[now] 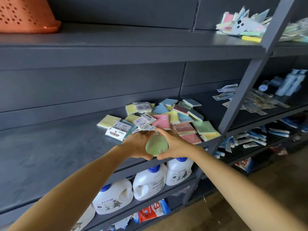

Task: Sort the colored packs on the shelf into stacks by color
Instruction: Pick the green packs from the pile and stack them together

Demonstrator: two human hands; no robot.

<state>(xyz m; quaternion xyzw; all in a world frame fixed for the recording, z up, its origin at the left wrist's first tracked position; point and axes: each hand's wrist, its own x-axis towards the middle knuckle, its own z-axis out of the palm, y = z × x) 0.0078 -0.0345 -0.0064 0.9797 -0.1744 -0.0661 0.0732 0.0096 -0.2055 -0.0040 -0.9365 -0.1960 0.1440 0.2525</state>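
A loose pile of coloured sticky-note packs point(166, 117) in yellow, blue, pink and green lies on the dark grey middle shelf point(50, 147). Some packs lie face down and show white labels. My left hand point(138, 144) and my right hand point(175, 144) are pressed together at the shelf's front edge, just in front of the pile. Between them they hold a green pack point(156, 146), which looks blurred. A pink pack point(160, 121) lies right behind my fingertips.
An orange perforated basket point(25, 14) stands on the top shelf at the left. More mixed packs point(241, 25) lie at the top right. White detergent jugs point(150, 182) stand on the shelf below. A slanted grey upright point(246, 80) separates the neighbouring bay of small goods.
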